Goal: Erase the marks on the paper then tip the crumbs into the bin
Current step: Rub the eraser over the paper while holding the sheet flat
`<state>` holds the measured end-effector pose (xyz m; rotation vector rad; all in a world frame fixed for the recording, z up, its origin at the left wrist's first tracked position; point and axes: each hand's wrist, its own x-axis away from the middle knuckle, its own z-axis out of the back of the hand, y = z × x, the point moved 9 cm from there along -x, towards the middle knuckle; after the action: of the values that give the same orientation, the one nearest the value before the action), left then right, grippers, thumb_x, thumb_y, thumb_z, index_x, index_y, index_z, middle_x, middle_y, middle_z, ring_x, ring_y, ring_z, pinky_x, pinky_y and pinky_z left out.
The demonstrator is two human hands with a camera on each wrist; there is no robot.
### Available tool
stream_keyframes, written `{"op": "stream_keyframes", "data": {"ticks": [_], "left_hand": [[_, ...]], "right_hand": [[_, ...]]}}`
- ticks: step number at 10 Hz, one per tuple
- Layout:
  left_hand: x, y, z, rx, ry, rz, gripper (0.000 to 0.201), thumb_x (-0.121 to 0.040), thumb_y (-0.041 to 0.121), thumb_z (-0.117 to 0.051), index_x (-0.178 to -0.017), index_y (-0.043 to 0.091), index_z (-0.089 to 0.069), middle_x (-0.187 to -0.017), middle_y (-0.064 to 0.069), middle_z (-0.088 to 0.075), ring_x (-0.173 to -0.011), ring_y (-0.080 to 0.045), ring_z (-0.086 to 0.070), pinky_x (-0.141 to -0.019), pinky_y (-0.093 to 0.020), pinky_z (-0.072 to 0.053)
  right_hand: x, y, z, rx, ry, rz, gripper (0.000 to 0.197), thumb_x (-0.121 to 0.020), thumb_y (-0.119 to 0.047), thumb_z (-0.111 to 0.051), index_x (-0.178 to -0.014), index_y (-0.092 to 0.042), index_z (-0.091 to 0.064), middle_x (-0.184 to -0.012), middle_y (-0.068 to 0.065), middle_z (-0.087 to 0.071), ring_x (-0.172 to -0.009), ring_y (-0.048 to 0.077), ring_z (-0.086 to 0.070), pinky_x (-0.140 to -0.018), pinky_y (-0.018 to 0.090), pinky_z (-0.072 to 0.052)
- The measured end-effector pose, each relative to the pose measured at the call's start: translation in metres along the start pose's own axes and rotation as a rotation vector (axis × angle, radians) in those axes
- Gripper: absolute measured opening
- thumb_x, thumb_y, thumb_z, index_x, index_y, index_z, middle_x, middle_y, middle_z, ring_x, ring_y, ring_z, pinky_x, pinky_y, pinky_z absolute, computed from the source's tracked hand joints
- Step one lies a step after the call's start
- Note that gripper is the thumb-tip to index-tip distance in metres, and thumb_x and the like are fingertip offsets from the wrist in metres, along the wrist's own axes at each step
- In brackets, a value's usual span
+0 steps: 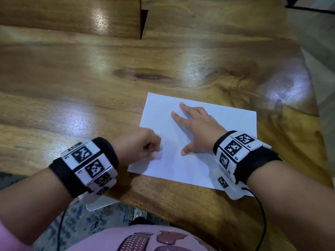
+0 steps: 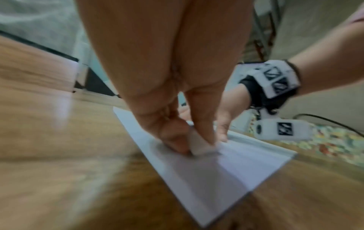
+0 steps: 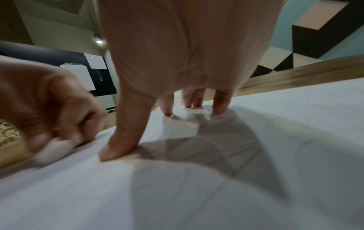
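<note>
Now left hand [image 1: 143, 144] fingers pinch a blurry, seemingly rounded white eraser [image 1: 158, 154]; right hand [image 1: 196, 128] fingers spread on smooth paper [image 1: 226, 134]

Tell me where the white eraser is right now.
In the head view the small white eraser is pinched in the left hand, pressed on the white sheet of paper near its left edge, beside the right hand lying flat on the sheet.

Likely home; glossy wooden table [image 1: 90, 73]; patterned rug [image 1: 101, 220] beneath
</note>
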<state>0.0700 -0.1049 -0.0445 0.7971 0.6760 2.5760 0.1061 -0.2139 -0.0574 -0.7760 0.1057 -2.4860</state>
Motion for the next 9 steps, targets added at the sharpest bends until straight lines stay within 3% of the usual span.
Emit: {"op": "stream_keyframes", "data": {"ticks": [1,2,4,5,6,7,8,9], "left_hand": [[0.004,-0.002,-0.015,-0.013,-0.149,-0.012,0.006,-0.075,0.011,-0.067,-0.073,0.014,-0.062,-0.077,0.004,-0.058,-0.075,-0.015,-0.056,-0.069,-0.028,-0.045],[-0.008,-0.002,0.014,0.012,0.152,0.017,0.011,-0.077,0.021,-0.068,-0.074,0.012,-0.064,-0.072,0.001,-0.055,-0.070,-0.020,-0.054,-0.064,-0.031,-0.042],[-0.007,0.006,-0.016,-0.015,-0.202,0.009,0.007,-0.074,0.010,-0.067,-0.076,0.016,-0.066,-0.083,-0.004,-0.066,-0.076,-0.018,-0.059,-0.069,-0.026,-0.045],[-0.029,0.010,0.023,0.003,0.148,0.042,0.004,-0.078,0.017,-0.065,-0.075,0.016,-0.063,-0.073,-0.003,-0.059,-0.071,-0.022,-0.054,-0.064,-0.023,-0.035],[-0.026,0.013,0.023,-0.026,0.205,0.042,0.008,-0.079,0.019,-0.063,-0.072,0.015,-0.061,-0.075,-0.003,-0.055,-0.069,-0.020,-0.049,-0.054,-0.022,-0.032],[-0.009,0.012,-0.012,-0.002,-0.085,0.006,0.007,-0.075,0.011,-0.066,-0.070,0.014,-0.064,-0.078,-0.003,-0.063,-0.072,-0.018,-0.056,-0.060,-0.017,-0.038],[-0.014,0.012,-0.003,0.023,-0.021,0.015,0.008,-0.074,0.014,-0.069,-0.080,0.010,-0.069,-0.083,-0.007,-0.068,-0.075,-0.021,-0.059,-0.067,-0.023,-0.046],[-0.023,0.009,0.029,0.041,0.285,0.049,0.015,-0.077,0.021,-0.068,-0.080,0.007,-0.068,-0.078,-0.010,-0.063,-0.072,-0.025,-0.056,-0.067,-0.031,-0.044]], "right_hand": [[0.000,0.001,0.000,-0.005,0.004,0.000,0.111,-0.070,-0.049,-0.076,-0.150,-0.033,-0.001,-0.158,-0.005,0.016,-0.143,0.020,0.003,-0.111,0.039,-0.021],[-0.001,0.001,-0.001,-0.001,0.006,-0.002,0.111,-0.070,-0.049,-0.076,-0.150,-0.033,-0.001,-0.158,-0.004,0.017,-0.143,0.021,0.003,-0.111,0.039,-0.021],[-0.001,0.001,0.000,0.001,0.008,0.000,0.110,-0.070,-0.049,-0.075,-0.150,-0.034,-0.001,-0.158,-0.004,0.017,-0.142,0.021,0.003,-0.111,0.039,-0.021],[-0.001,0.001,0.000,-0.002,0.015,-0.001,0.111,-0.069,-0.049,-0.076,-0.150,-0.034,-0.002,-0.158,-0.004,0.015,-0.143,0.022,0.001,-0.111,0.040,-0.022],[-0.002,0.001,-0.001,-0.002,0.013,0.001,0.112,-0.069,-0.050,-0.076,-0.150,-0.034,-0.002,-0.158,-0.004,0.015,-0.143,0.022,0.002,-0.111,0.039,-0.021],[-0.002,0.002,-0.001,-0.011,0.014,0.002,0.111,-0.069,-0.050,-0.076,-0.150,-0.034,-0.002,-0.158,-0.004,0.015,-0.143,0.021,0.002,-0.112,0.039,-0.021],[-0.002,0.002,-0.001,-0.014,0.016,0.004,0.111,-0.069,-0.049,-0.076,-0.150,-0.034,-0.002,-0.158,-0.004,0.016,-0.143,0.021,0.002,-0.112,0.040,-0.021],[-0.002,0.002,-0.001,-0.021,0.016,0.005,0.111,-0.068,-0.050,-0.076,-0.150,-0.035,-0.003,-0.158,-0.004,0.015,-0.143,0.021,0.003,-0.112,0.040,-0.020]]}}
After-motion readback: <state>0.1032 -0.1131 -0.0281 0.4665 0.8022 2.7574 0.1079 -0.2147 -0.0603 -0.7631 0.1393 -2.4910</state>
